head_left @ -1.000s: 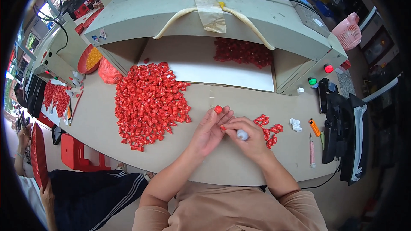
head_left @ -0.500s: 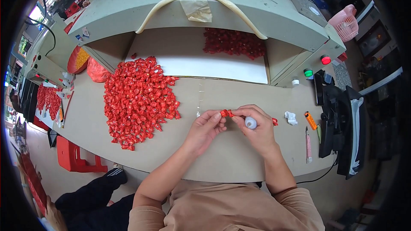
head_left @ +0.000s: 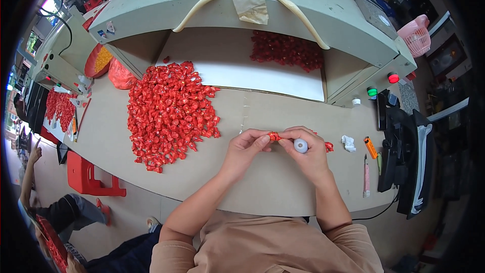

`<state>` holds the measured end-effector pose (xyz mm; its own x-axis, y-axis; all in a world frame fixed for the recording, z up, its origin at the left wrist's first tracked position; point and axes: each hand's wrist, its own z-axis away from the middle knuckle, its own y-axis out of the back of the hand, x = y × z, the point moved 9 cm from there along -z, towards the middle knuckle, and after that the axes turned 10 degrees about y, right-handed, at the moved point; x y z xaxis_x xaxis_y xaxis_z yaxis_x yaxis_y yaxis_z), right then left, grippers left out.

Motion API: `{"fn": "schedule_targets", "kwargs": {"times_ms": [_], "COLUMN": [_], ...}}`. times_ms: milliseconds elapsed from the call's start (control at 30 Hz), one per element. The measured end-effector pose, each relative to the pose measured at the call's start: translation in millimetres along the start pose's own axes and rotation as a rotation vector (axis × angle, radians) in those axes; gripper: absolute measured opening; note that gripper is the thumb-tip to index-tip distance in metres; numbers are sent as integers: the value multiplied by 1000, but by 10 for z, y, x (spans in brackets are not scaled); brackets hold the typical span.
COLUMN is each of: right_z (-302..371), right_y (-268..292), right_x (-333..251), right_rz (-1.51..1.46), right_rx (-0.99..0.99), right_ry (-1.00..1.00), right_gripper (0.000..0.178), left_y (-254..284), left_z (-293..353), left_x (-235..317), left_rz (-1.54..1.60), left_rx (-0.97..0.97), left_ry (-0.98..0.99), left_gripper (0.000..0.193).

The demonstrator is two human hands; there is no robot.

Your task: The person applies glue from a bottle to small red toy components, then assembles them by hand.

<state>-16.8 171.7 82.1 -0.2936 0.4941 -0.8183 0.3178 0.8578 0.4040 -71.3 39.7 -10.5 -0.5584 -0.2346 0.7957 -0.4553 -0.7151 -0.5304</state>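
Red piece sits pinched between your left hand and right hand over the worktop; each grip narrow, right also holding a pale tube. Looks like two-handed piece work; next move needs steady fingertips. Tube may crowd your right. Red pile left, crumpled tissue right.

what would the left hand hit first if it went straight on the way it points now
Beyond the small red piece it pinches, the left hand would likely meet the right hand first, just across from it; exact depth is hard to judge from this one view.
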Motion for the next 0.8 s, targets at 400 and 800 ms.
{"fn": "schedule_targets", "kwargs": {"times_ms": [400, 800], "right_z": [-20, -9], "right_y": [-28, -74], "right_x": [48, 146], "right_rz": [-43, -91], "right_rx": [-35, 11], "right_ry": [-37, -24], "right_gripper": [16, 17], "left_y": [30, 48], "left_z": [50, 100], "left_x": [142, 239], "left_rz": [-160, -263], "left_rx": [83, 104], "left_ry": [-89, -148], "left_gripper": [19, 17]}}
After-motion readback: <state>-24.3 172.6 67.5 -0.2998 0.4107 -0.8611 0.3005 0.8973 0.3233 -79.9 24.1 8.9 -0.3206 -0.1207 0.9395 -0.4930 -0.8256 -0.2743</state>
